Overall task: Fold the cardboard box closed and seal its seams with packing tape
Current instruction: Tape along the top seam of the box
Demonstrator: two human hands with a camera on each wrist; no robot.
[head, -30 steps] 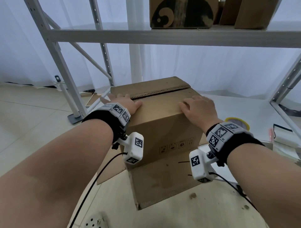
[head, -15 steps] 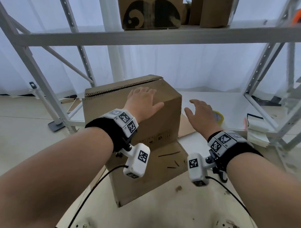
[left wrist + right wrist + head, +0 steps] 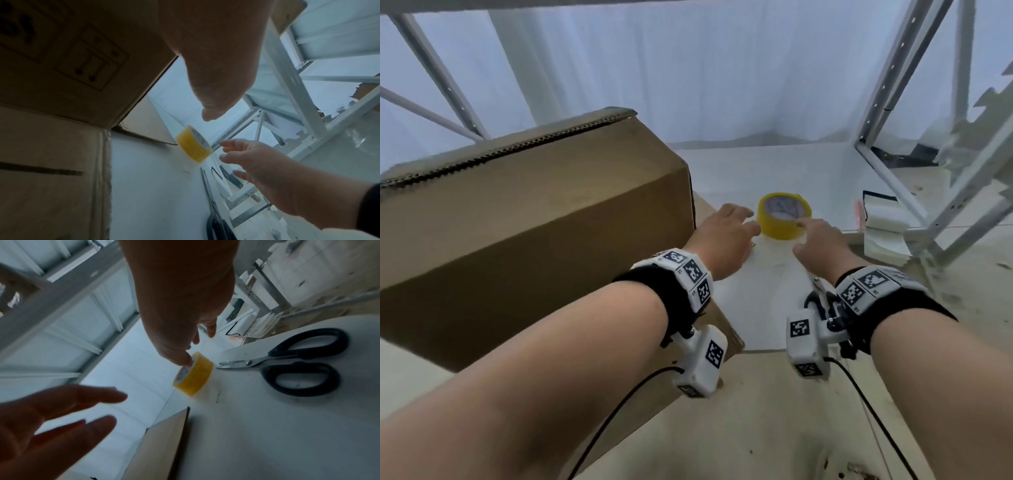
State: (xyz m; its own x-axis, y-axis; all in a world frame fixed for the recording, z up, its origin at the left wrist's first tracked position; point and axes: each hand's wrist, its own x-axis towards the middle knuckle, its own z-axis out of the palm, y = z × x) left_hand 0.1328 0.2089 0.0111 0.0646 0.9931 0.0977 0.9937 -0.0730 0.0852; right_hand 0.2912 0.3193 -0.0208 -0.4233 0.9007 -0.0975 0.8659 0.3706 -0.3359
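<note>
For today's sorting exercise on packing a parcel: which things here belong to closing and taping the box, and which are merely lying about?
Belong to the job:
cardboard box
yellow tape roll
scissors, probably, for cutting tape

Lying about:
white paper stack
metal shelving frame

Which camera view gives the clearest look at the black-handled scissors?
The right wrist view: the black-handled metal scissors lie whole and unobstructed there. The left wrist view catches only a foreshortened sliver; the head view shows just a bit behind the wrist camera.
</note>
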